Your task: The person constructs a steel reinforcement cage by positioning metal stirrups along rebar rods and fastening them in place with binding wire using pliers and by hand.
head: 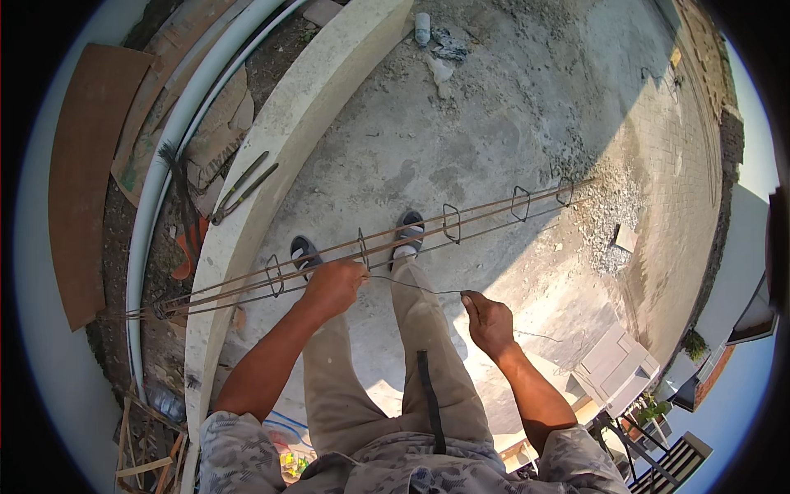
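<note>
A long rebar cage (419, 229), thin rusty bars with several square stirrups (452, 223), slants across in front of my legs. Its left end rests over a low concrete wall. My left hand (336, 287) is closed at the near side of the cage, by a stirrup, with one end of a thin tie wire (419, 286) at its fingertips. My right hand (490, 324), lower and to the right, pinches the same wire, and the span between the hands sags slightly. A loose tail of wire runs out behind the right hand. Whether my left hand also touches the bars is hidden.
Pincers (244, 188) with long handles lie on the low concrete wall (284, 145). Beyond it are white pipes (185, 129), a bundle of dark wires (178, 191) and a brown board (92, 179). A plastic bottle (422, 29) and gravel (611, 247) are on the concrete floor.
</note>
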Tool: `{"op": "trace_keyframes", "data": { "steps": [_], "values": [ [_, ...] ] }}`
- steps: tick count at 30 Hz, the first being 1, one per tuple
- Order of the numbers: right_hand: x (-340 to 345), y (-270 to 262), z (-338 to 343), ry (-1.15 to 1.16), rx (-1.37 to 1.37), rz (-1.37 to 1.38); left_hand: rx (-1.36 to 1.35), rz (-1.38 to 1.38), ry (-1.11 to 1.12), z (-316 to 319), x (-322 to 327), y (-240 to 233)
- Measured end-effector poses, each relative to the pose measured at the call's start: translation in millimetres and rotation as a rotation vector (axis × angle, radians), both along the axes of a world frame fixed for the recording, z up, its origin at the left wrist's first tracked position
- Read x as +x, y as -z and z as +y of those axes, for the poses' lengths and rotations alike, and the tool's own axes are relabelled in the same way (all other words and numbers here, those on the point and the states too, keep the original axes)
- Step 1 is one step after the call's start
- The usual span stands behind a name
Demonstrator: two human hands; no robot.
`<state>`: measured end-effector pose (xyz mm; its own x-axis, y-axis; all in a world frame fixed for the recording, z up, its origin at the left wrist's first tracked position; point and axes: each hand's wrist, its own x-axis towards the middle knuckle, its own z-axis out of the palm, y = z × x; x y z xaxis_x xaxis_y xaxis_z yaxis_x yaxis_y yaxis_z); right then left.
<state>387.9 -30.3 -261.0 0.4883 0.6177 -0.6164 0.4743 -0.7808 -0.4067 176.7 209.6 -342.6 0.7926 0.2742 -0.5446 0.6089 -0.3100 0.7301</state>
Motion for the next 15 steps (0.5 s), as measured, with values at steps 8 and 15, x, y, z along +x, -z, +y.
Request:
{"op": "trace_keyframes", "data": {
  "steps": [8, 15],
  "values": [
    [7.4, -25.7, -34.5, -0.228, 0.075, -0.046, -0.041, -0.060, 0.304, -81.9, 71.8, -26.7],
    [-6.7, -5.7, -45.3, 0.037, -0.060, 0.190, -0.016, -0.329, 0.269, -86.2, 105.9, -45.7]
  ]
}}
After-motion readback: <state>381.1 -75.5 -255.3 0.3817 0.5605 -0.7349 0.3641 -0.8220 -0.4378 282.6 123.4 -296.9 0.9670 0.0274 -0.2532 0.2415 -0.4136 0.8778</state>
